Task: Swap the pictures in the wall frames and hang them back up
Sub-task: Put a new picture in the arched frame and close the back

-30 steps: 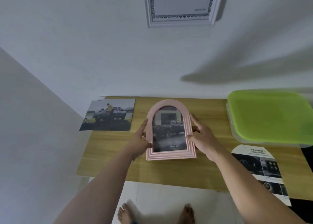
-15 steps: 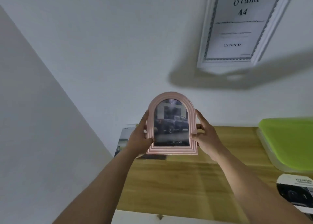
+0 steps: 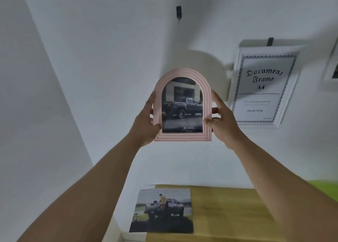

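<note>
Nearest to us, a loose truck print (image 3: 161, 210) is lying flat at the near left corner of the wooden counter (image 3: 228, 214), overhanging its left edge, and we are leaving it untouched. Above it we are holding the pink arched frame (image 3: 182, 106) up in the air in front of the wall (image 3: 102, 62), upright, its long axis running vertical with the arch at the top and the flat base at the bottom. Our left hand (image 3: 146, 121) is clamping the frame's left side and our right hand (image 3: 222, 117) its right side; on each, the thumb is pressing on the front moulding while the other fingers (image 3: 214, 111) are wrapping round behind, so both hands are closed on the frame and neither is nearer than the other. Beyond the frame, a dark hook (image 3: 178, 12) is sitting on the wall straight above the arch and well apart from it. We are judging that this is the relation that matters: the frame has to travel straight up along its own long axis, staying level between both hands, until whatever hanger is on its hidden back meets that hook. To the right, the white document frame (image 3: 263, 88) is hanging from its own hook.
</note>
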